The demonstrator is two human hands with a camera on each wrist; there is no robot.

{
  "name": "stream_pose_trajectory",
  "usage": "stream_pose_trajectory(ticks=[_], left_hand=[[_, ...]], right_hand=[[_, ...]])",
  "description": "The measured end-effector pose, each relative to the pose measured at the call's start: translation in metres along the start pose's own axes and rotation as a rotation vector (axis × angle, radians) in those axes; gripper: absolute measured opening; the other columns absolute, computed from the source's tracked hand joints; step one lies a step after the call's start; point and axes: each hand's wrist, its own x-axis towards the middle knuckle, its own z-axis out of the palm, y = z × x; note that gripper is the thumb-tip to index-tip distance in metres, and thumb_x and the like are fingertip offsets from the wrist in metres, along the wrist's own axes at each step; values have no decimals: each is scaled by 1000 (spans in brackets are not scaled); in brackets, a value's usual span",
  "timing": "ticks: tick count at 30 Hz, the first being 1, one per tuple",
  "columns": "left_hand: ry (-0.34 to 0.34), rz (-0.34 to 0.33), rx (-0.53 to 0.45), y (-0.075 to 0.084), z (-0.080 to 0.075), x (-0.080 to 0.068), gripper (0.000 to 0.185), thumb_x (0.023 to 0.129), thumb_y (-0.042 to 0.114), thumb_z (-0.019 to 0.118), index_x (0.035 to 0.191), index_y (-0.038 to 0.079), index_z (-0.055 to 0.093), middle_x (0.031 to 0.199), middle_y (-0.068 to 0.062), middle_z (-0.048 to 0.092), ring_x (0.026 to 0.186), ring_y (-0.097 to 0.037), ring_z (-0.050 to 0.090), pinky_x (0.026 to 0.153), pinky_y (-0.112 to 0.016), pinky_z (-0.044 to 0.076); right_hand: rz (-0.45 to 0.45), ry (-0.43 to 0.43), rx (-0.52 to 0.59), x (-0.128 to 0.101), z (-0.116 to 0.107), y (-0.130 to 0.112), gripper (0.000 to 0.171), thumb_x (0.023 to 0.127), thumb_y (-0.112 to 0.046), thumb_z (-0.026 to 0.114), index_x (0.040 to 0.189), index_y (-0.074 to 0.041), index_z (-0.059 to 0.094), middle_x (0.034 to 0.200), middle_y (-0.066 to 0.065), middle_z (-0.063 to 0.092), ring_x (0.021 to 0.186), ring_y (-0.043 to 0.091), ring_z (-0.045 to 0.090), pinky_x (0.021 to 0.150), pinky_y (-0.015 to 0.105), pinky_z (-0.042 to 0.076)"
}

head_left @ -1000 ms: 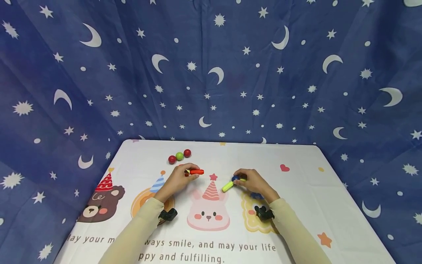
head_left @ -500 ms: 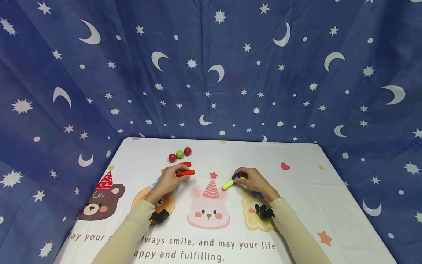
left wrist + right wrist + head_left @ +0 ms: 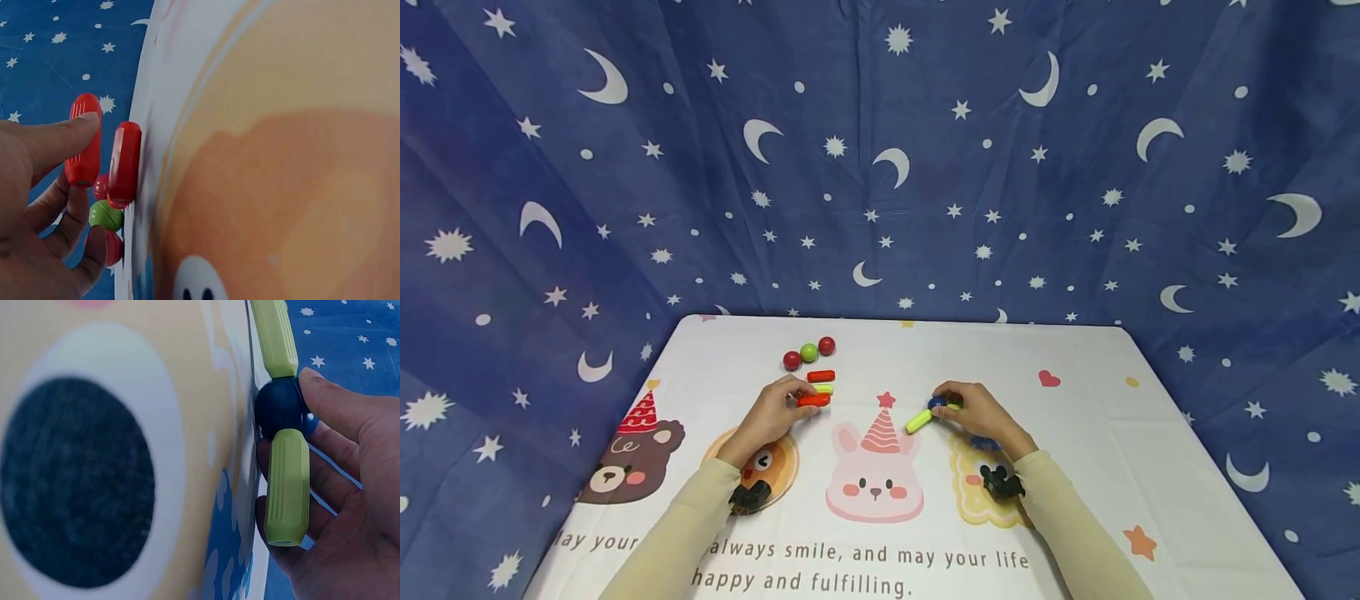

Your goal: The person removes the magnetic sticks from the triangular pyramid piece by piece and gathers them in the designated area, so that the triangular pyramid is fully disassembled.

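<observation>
Pinching a red stick between thumb and curled fingers, the left hand holds it just in front of a yellow-green stick and a second red stick that lie side by side on the table. In the left wrist view the thumb lies along the held red stick, with the second red stick close beside it. Beyond them three balls sit in a short row, touching: a red ball, a green ball and another red ball.

On the other side the right hand grips a small assembly resting on the table near the bunny's hat: a dark blue ball with a lime stick on one side and a longer lime stick reaching out toward the middle of the cloth. The right wrist view shows the thumb pressed on the blue ball and the fingers curled behind the stick in the palm. A blue piece lies just beside the right wrist, partly hidden. Both forearms wear pale sleeves, and a starry blue curtain hangs behind.
</observation>
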Motion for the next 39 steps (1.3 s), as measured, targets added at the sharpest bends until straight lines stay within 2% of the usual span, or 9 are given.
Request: stream_pose_trajectory(ticks=[7,13,20,27,33,39], left_hand=[[-21,14,49,-6,0,3,21,80,16,81,99,16,71,95,1,68,86,-19,55,79,-31,44],[-60,16,95,-10,1,8,21,78,15,83,97,16,72,93,1,64,83,-16,52,78,-31,42],[-67,32,124,-11,4,15,21,78,15,83,94,15,70,85,0,58,78,-16,49,74,-31,40],[-67,12,121,-12,4,13,21,77,14,83,92,15,69,85,0,57,78,-16,48,72,-30,39],[-45,22,108,-12,2,10,20,79,16,82,94,16,69,87,0,59,78,-16,50,73,-30,41],[-26,56,59,4,0,8,15,86,20,77,97,17,68,89,1,63,83,-18,55,76,-30,46]], right_hand=[[6,4,7,0,1,0,28,89,-32,72,114,-21,69,99,-4,70,88,11,60,88,37,53],[11,-2,6,1,0,0,28,89,-32,72,115,-20,69,100,-4,70,89,11,60,88,37,53],[-17,6,10,2,-1,0,30,89,-31,73,116,-19,69,103,-2,71,92,12,62,90,39,53],[-52,-4,9,0,1,3,33,89,-31,73,120,-20,69,112,0,71,97,13,62,95,42,52],[-20,-44,33,-3,-1,2,39,86,-26,77,123,-19,68,119,2,69,102,15,63,98,42,51],[-12,-52,22,-6,-5,-1,40,86,-16,76,125,-17,67,121,4,68,104,16,63,98,43,51]])
